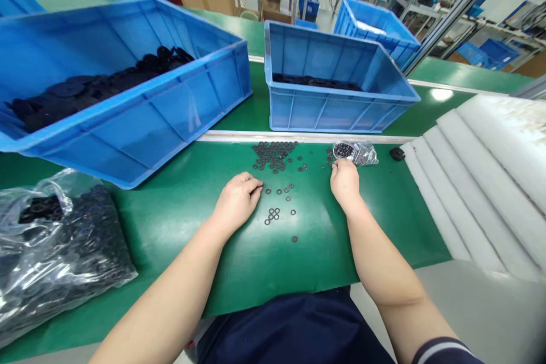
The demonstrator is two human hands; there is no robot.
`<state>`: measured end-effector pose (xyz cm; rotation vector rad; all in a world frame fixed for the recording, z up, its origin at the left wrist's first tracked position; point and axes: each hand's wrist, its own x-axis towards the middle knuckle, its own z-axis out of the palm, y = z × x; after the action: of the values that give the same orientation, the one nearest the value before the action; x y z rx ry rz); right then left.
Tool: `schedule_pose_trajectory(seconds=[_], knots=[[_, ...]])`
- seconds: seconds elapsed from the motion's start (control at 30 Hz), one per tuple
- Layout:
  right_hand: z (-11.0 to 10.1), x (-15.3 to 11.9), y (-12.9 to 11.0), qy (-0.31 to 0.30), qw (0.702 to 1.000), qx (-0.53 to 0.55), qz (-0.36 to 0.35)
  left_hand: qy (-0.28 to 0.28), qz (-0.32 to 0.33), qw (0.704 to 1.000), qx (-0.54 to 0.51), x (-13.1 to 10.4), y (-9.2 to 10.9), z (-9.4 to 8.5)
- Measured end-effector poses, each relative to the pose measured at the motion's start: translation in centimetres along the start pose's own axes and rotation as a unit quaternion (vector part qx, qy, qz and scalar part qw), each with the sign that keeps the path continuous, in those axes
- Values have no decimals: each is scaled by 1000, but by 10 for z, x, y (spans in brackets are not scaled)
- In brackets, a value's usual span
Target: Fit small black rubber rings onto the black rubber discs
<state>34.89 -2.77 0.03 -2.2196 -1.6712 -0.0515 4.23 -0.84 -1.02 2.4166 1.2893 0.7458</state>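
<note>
My left hand (238,200) rests on the green table with thumb and forefinger pinched together; whatever sits between them is too small to make out. Just right of its fingertips lie several loose dark rings (274,214), and beyond them a dense cluster of small black round parts (273,153). My right hand (345,182) is also closed in a pinch, at the near edge of a small clear plastic bag (365,153) whose mouth shows tiny dark parts (343,151). Its fingertips partly cover a few loose parts beside the bag, and I cannot see what they hold.
Two blue bins, one at left (183,108) and one ahead (336,111), hold black parts. A large clear bag of dark parts (85,239) lies at left. Stacked white foam sheets (473,182) stand at right, near a black round piece (397,153).
</note>
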Motion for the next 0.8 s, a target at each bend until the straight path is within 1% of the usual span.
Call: schedule_pose_trajectory(seconds=[0.07, 0.13, 0.23, 0.33, 0.4, 0.5, 0.57, 0.63, 0.8], knots=[[-3, -6, -7, -7, 1000, 8, -16, -10, 4, 999, 41, 0, 6, -3], [-3, -13, -14, -26, 999, 10, -38, -40, -8, 993, 112, 0, 18, -7], [1, -20, -22, -57, 997, 3, -57, -91, -47, 969, 224, -3, 41, -9], [8, -21, -24, -56, 996, 27, -66, -114, -72, 949, 284, -11, 58, -4], [11, -20, -21, -43, 996, 58, -61, -125, -81, 941, 304, -17, 62, 2], [12, -20, -18, -38, 993, 103, -52, -135, -82, 937, 312, -21, 59, 6], [10, -19, -18, -46, 991, 114, -48, -125, -71, 943, 300, -20, 54, 6], [7, -19, -19, -54, 992, 109, -40, -97, -53, 956, 271, -17, 49, 3], [-3, -17, -18, -68, 994, 84, -12, 18, -5, 988, 156, -11, 42, -1]])
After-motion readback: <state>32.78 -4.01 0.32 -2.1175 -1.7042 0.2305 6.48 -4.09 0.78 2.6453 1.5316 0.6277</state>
